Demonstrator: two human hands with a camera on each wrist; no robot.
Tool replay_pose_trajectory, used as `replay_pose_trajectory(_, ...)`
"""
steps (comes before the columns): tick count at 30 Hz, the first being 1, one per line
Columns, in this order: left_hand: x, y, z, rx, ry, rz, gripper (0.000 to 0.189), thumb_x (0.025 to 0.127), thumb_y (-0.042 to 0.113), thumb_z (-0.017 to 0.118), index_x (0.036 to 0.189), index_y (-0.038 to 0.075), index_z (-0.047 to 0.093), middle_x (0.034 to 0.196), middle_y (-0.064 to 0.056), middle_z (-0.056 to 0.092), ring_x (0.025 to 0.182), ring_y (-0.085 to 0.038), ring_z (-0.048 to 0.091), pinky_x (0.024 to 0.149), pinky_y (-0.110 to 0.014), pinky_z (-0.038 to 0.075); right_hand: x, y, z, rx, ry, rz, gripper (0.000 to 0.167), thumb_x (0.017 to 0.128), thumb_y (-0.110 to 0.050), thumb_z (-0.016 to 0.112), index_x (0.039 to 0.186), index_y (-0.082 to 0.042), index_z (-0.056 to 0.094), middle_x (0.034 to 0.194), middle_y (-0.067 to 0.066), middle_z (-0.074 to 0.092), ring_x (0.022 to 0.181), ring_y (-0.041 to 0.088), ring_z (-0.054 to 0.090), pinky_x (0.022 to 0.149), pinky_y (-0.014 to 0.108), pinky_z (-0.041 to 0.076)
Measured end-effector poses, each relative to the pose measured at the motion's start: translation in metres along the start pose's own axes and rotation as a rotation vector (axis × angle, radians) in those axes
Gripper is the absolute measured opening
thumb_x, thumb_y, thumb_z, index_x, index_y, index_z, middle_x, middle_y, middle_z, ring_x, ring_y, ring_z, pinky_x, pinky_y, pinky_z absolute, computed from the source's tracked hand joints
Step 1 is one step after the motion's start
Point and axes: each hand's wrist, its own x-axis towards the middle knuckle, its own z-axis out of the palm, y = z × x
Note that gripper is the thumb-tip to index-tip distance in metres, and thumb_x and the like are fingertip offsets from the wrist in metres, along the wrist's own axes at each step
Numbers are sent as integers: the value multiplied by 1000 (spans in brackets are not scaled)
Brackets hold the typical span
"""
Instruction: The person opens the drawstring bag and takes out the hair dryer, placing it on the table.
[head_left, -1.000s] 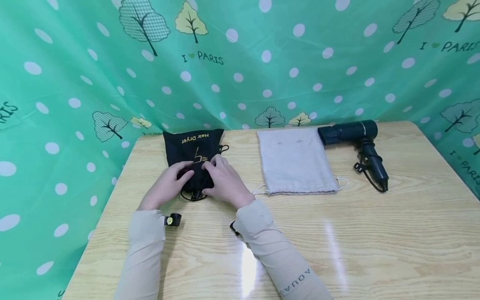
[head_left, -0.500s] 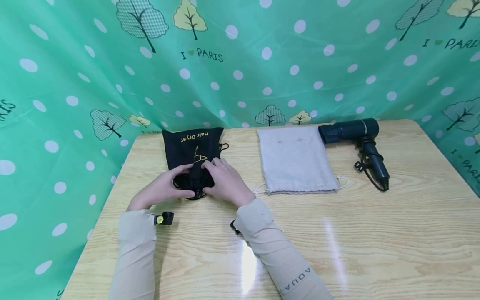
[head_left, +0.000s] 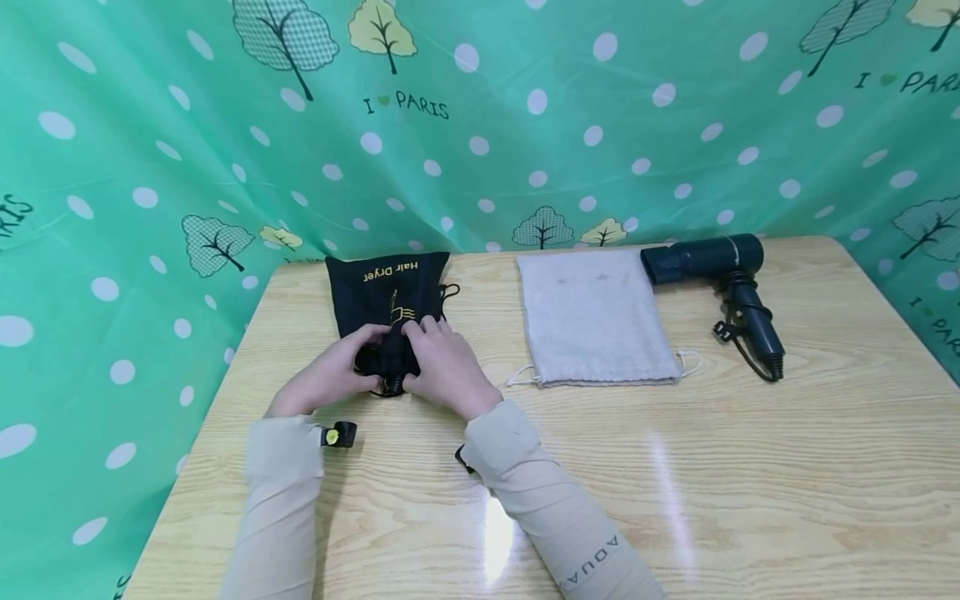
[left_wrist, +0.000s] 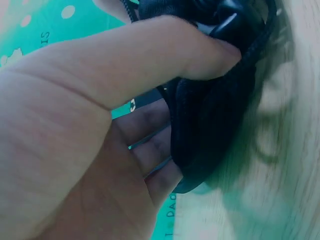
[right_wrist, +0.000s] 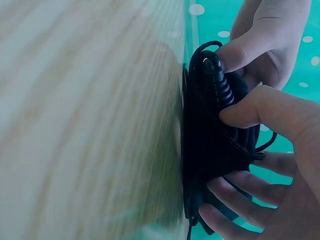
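A black drawstring pouch [head_left: 386, 287] with gold "Hair Dryer" lettering lies at the table's back left, its mouth toward me. A dark ribbed cord sleeve [right_wrist: 224, 90], like the one on the hair dryer's handle, pokes out of the mouth; whatever it belongs to is hidden in the cloth. My left hand [head_left: 333, 375] grips the pouch's left side, its thumb [left_wrist: 210, 57] across the mouth and its fingers behind the cloth. From the right, my right hand [head_left: 448, 367] holds the pouch, thumb [right_wrist: 240, 114] beside the ribbed sleeve and fingers spread along the side.
A light grey drawstring bag [head_left: 596, 321] lies flat right of the hands. Beyond it rests a dark folding-style hair dryer [head_left: 708, 260] with its cord wound round the handle. A green patterned curtain [head_left: 480, 192] hangs along the wooden table's [head_left: 750, 467] back and left edges.
My left hand shifted left and lower round the pouch mouth, then slightly back right. My right hand stays at the pouch's right side. The pouch, grey bag and hair dryer lie where they were.
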Motion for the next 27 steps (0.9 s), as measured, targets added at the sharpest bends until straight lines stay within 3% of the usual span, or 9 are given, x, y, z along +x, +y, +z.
replay_pose_trajectory(20,4,-2,7,24,44,-7,60,84,-2,64,139,4,40,145,-21,46,135,-38,45,110,-56,38,0,0,5,51,11,-9,50,85,-19,70,129,-7,50,114,11,56,94,23,53,76,35,52)
replay_pose_trajectory(27,0,-4,3,5,44,-22,61,85,-1,67,140,5,43,142,-20,51,134,-37,47,109,-55,39,1,3,4,81,-10,-10,54,83,-21,73,131,-10,49,116,8,55,101,22,53,82,34,52)
